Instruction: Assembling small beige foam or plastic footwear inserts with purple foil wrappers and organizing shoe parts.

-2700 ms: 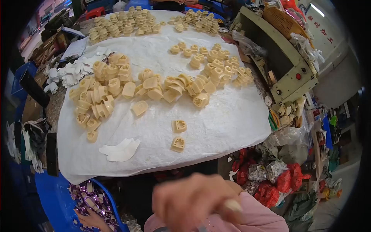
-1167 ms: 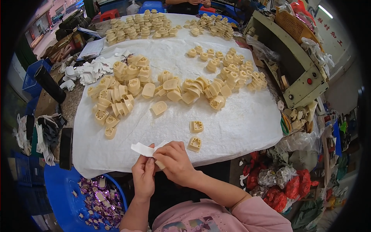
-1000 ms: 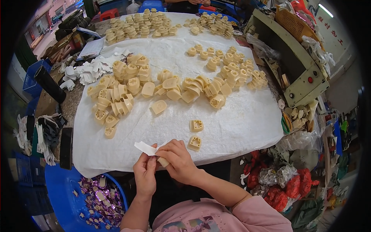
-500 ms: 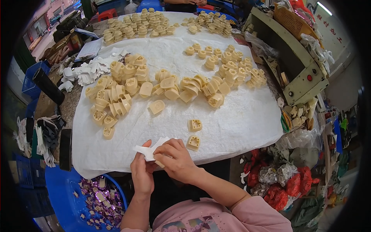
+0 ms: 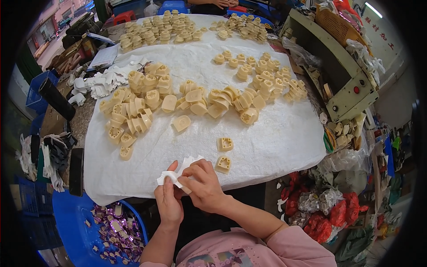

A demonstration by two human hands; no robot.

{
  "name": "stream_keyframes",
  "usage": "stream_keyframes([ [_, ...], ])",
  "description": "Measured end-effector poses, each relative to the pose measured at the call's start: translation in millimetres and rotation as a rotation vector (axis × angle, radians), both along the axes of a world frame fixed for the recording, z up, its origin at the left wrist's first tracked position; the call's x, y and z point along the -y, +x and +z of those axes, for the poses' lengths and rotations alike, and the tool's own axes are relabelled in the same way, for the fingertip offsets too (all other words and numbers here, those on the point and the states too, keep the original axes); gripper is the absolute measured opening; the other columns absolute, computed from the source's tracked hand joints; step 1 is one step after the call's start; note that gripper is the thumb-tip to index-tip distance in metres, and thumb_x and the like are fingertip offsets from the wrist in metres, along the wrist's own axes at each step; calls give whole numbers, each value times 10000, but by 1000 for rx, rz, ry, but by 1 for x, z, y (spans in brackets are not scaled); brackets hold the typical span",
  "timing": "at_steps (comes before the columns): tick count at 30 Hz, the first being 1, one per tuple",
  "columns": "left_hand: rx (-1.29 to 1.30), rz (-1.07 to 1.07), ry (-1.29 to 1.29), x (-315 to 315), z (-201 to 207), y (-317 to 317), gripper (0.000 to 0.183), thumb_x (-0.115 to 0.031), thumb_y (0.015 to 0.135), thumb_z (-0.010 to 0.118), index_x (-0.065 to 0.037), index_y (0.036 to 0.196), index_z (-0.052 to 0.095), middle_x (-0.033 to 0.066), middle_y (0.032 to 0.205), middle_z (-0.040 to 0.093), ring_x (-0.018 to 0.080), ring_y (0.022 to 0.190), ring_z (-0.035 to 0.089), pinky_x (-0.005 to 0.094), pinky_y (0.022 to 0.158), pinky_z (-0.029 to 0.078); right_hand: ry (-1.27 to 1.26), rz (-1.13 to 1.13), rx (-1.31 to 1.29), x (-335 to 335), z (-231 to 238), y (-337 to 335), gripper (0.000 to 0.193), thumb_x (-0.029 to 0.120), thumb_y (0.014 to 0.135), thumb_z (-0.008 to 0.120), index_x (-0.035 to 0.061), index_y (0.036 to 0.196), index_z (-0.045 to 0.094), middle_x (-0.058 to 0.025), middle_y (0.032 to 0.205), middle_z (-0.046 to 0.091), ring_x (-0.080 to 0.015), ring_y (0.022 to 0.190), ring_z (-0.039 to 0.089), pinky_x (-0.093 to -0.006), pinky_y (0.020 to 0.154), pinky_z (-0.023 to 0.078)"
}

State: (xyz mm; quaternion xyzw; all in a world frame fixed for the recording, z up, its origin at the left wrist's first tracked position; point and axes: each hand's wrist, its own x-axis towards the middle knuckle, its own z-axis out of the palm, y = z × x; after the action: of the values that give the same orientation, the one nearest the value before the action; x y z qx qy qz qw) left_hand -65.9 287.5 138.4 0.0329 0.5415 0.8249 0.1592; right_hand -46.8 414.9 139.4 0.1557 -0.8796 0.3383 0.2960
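Head view: white strip [image 5: 174,175] gripped by left hand [image 5: 170,208] and right hand [image 5: 205,188].
Between them, it could be torn by uneven pulling.

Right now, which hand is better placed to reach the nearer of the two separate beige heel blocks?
Probably the right hand: the near beige heel block lies beyond it and to its right, while the left hand is farther left. Both handle the white cutout, so its grip would need freeing.

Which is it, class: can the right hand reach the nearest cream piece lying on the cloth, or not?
Probably yes: only white cloth shows between the cream piece and the right hand, though its fingers hold a white sheet.
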Motion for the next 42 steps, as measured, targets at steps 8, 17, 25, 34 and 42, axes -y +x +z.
stream_keyframes([
  [8,73,55,110,4,-9,-7,443,-234,1019,288,67,1324,400,184,1085,609,240,900,654,323,728,536,-960,-247,130,-18,-2,5,147,10,889,518,32,1029,556,-62,957,574,-153,860,551,-282,750,457],
  [17,-245,98,-630,20,-1,-42,426,7,940,377,-37,1361,419,147,1027,633,141,733,614,275,667,500,-1157,-200,-77,-69,18,16,125,140,951,544,27,983,499,-62,924,584,-89,804,541,-244,744,455],
  [25,-970,267,-1168,43,-28,-54,278,105,754,561,-2,1008,601,139,967,588,321,895,550,349,793,456,-796,-155,-9,-55,3,23,106,10,917,527,8,1019,499,-51,912,537,-97,799,523,-229,730,432],
  [34,-1050,411,-1306,32,-2,-35,456,-3,719,665,-1,1168,587,171,993,560,320,912,541,358,824,442,-586,-196,-14,-51,4,21,148,-45,845,560,14,980,558,-99,915,558,-167,774,540,-259,706,441],
  [42,-926,150,-556,-34,-10,10,491,-174,870,601,63,1281,475,115,966,542,193,827,576,306,691,486,-59,-86,84,-1,29,39,285,152,745,657,111,1027,654,-137,1127,515,-295,1002,483,-453,906,320],
])
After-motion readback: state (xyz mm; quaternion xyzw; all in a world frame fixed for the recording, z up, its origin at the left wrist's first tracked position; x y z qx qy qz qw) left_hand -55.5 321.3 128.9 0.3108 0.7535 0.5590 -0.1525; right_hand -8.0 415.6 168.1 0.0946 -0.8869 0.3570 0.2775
